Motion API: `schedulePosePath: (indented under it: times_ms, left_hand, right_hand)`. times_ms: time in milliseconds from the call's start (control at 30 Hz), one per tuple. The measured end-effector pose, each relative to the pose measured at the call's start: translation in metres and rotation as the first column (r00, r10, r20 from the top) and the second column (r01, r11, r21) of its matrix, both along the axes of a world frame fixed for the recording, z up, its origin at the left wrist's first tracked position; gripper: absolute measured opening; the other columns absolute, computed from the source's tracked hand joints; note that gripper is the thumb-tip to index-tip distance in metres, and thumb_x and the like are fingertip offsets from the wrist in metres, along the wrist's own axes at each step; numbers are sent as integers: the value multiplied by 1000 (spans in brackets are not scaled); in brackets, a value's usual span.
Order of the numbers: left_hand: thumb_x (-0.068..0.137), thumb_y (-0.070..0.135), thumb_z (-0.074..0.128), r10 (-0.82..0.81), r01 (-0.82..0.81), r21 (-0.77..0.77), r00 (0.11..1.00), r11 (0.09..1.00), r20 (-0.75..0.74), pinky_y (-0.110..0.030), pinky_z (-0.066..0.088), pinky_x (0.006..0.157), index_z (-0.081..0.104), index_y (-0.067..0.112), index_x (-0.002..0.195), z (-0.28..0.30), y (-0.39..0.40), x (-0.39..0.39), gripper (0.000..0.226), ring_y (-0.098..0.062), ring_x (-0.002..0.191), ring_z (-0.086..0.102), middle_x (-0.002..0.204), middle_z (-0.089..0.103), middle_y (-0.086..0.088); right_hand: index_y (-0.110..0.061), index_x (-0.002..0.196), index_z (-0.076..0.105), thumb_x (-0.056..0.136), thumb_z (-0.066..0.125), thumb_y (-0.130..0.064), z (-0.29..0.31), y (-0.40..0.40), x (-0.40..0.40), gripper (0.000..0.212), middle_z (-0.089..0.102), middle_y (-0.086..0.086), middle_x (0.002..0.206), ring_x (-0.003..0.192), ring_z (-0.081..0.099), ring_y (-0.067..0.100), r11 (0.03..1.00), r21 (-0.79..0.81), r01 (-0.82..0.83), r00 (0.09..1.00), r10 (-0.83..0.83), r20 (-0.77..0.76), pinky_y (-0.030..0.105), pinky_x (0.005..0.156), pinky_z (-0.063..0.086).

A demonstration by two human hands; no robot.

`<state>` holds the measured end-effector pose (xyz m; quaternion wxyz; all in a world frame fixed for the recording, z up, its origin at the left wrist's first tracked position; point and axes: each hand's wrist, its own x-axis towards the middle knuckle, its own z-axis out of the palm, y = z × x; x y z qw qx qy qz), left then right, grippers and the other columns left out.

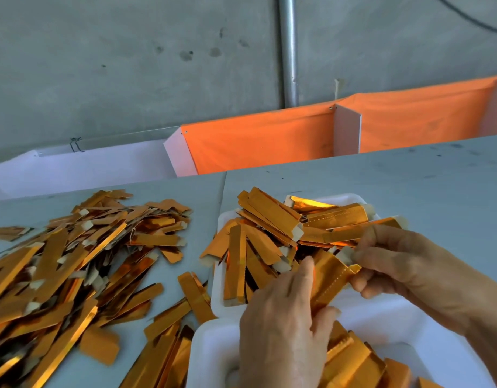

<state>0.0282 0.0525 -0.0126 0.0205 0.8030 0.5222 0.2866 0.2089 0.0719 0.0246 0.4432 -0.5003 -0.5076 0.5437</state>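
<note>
Both of my hands hold one flat gold-foil cardboard strip over a white foam tray. My left hand grips its lower end with thumb and fingers curled round it. My right hand pinches its upper end near the pale tab. Behind the hands, the far white foam tray is heaped with several more gold strips. A nearer white foam tray at the bottom also holds gold strips, partly hidden by my left hand.
A big loose pile of gold strips covers the grey table on the left. Orange cloth bins with white dividers hang along the table's far edge. A concrete wall and a metal pipe stand behind.
</note>
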Motion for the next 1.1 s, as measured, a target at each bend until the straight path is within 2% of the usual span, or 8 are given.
schedulePosePath:
  times_ms: [200, 300, 400, 500, 567, 667, 867, 1100]
  left_hand:
    - [89, 53, 51, -18, 49, -129, 973, 990, 232, 4, 10, 89, 15, 54, 141, -2, 1, -2, 64, 25, 117, 17, 128, 20, 50]
    - [89, 45, 55, -35, 91, -197, 962, 976, 271, 1, 18, 101, 20, 54, 140, 8, -2, -1, 63, 23, 120, 18, 105, 9, 57]
    - [92, 39, 54, -54, 106, -155, 951, 982, 306, -3, 21, 105, 19, 52, 141, 9, -2, -3, 62, 14, 129, 21, 115, 10, 53]
    - [88, 30, 61, -129, 139, -53, 979, 989, 161, 1, 25, 97, 34, 40, 142, 4, -2, -2, 61, 3, 127, 38, 134, 35, 36]
    - [65, 25, 83, -150, 150, -12, 988, 989, 44, -9, 47, 79, 63, 24, 123, 7, -3, -1, 61, -4, 99, 63, 115, 65, 17]
    - [45, 32, 91, -88, 89, 25, 995, 996, -55, -11, 50, 59, 72, 23, 108, 6, -1, 5, 67, 0, 73, 64, 96, 70, 17]
    - [97, 30, 45, -153, 163, -29, 965, 986, 215, -11, 38, 92, 36, 38, 141, 9, -1, 2, 46, 6, 115, 36, 121, 45, 28]
    - [87, 22, 65, -82, 246, -228, 827, 942, 556, 2, 35, 85, 51, 58, 113, 10, 0, -7, 46, 20, 110, 44, 112, 53, 40]
  right_hand:
    - [-3, 87, 64, 64, 71, -21, 4, -3, 2, 30, 62, 23, 66, 54, 62, 22, 990, -48, -132, 984, 125, -129, 24, 48, 52]
    - [-9, 86, 71, 75, 78, -23, 6, -3, 1, 20, 62, 19, 66, 55, 63, 21, 979, -58, -197, 969, 186, -164, 24, 48, 53]
    - [-9, 82, 72, 70, 82, -27, 6, -3, 3, 24, 62, 18, 65, 56, 64, 21, 973, -65, -219, 967, 208, -150, 24, 48, 53]
    - [-9, 76, 72, 71, 73, -17, 6, -3, 1, 10, 63, 20, 64, 53, 63, 20, 978, -67, -195, 976, 187, -114, 23, 48, 52]
    - [-4, 77, 69, 74, 64, -11, 2, -1, -1, 9, 62, 20, 63, 52, 62, 19, 984, -89, -156, 981, 144, -127, 23, 47, 52]
    - [-1, 80, 68, 72, 62, -9, -2, 1, -2, 12, 60, 19, 63, 53, 64, 19, 987, -116, -110, 980, 88, -179, 23, 47, 53]
    - [-9, 82, 72, 65, 69, -18, -2, 3, 1, 19, 58, 16, 64, 59, 67, 21, 990, -74, -120, 958, 96, -269, 25, 49, 55]
    - [-15, 82, 71, 45, 94, -39, -1, 0, 1, 50, 68, 14, 76, 67, 69, 20, 987, 66, -149, 970, 159, -181, 22, 56, 55]
